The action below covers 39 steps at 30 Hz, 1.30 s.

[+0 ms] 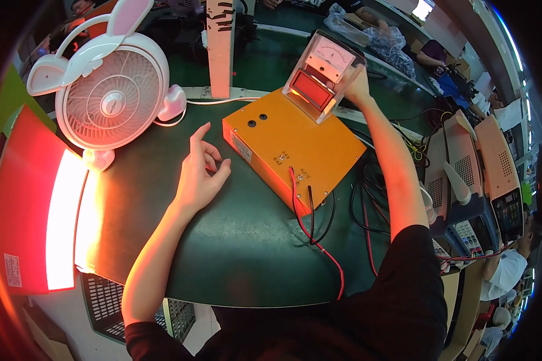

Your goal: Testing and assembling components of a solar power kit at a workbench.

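Note:
My left hand is held over the green bench, left of an orange metal box, its fingers loosely bent and apart with nothing in them. A red and a black lead run from fittings on the box's top. My right hand reaches past the box and grips the right side of a panel meter in a clear housing with a red lit window. This housing sits tilted at the back of the box; the fingertips behind it are hidden.
A white rabbit-eared fan stands back left, beside a glowing red lamp panel. A post rises behind the box. Bench instruments and tangled cables lie right. A plastic crate is below. Other people work around the edges.

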Each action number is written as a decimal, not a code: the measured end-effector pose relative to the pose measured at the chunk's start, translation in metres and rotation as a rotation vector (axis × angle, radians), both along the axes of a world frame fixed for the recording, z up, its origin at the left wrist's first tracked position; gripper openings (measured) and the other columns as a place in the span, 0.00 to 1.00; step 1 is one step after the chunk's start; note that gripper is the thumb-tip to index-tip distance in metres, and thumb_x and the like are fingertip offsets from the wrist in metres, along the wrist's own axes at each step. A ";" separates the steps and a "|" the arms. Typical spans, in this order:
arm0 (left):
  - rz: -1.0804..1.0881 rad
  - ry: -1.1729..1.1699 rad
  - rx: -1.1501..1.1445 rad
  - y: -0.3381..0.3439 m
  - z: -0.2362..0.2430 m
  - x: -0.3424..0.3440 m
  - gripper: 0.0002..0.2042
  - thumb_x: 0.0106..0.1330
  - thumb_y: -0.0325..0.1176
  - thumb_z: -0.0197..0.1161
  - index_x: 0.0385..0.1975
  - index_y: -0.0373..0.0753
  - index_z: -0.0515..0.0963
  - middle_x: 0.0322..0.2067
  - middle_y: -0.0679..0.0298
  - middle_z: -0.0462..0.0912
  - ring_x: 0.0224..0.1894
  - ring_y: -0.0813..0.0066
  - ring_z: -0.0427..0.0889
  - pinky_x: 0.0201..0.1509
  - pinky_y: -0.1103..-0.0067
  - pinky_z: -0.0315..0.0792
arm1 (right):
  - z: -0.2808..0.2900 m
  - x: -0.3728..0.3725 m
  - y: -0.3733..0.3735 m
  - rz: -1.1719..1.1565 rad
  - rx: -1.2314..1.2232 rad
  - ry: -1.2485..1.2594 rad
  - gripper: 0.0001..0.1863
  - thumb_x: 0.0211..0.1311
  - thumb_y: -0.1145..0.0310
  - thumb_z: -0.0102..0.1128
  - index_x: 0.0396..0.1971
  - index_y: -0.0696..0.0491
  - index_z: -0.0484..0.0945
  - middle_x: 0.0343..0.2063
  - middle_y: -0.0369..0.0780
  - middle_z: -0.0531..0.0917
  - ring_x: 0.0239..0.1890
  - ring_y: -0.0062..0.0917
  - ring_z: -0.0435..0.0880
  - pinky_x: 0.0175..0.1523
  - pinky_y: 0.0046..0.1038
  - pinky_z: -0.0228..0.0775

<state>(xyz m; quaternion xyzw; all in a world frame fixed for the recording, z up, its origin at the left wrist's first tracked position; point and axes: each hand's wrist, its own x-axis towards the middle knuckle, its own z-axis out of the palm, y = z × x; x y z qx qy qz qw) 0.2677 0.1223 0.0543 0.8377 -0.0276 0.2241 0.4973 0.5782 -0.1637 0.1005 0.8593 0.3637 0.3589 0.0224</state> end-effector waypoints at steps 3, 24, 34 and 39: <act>-0.011 -0.010 -0.002 -0.001 0.000 -0.001 0.34 0.50 0.24 0.60 0.58 0.35 0.52 0.24 0.64 0.69 0.21 0.81 0.68 0.28 0.84 0.67 | 0.048 -0.016 -0.007 -0.280 0.191 0.190 0.30 0.40 0.46 0.61 0.36 0.56 0.73 0.30 0.48 0.80 0.36 0.41 0.80 0.38 0.40 0.70; -0.198 -0.312 0.088 -0.029 0.044 -0.023 0.11 0.50 0.28 0.61 0.34 0.34 0.75 0.27 0.62 0.74 0.29 0.74 0.75 0.34 0.80 0.70 | 0.182 -0.308 -0.229 0.299 1.189 0.685 0.20 0.58 0.60 0.51 0.44 0.60 0.72 0.36 0.42 0.79 0.33 0.26 0.80 0.37 0.22 0.73; -1.019 0.126 -1.198 -0.045 0.123 -0.077 0.26 0.63 0.51 0.50 0.54 0.39 0.65 0.53 0.60 0.66 0.54 0.68 0.67 0.57 0.72 0.63 | 0.080 -0.379 -0.037 0.414 1.443 1.351 0.22 0.58 0.58 0.51 0.45 0.59 0.72 0.37 0.42 0.79 0.34 0.26 0.80 0.37 0.22 0.73; -1.078 0.025 -1.490 -0.008 0.071 -0.123 0.29 0.60 0.49 0.53 0.57 0.38 0.60 0.53 0.59 0.68 0.53 0.64 0.70 0.58 0.68 0.65 | 0.071 -0.361 0.022 0.505 1.543 1.675 0.22 0.58 0.56 0.51 0.45 0.59 0.72 0.38 0.42 0.79 0.35 0.26 0.80 0.38 0.22 0.73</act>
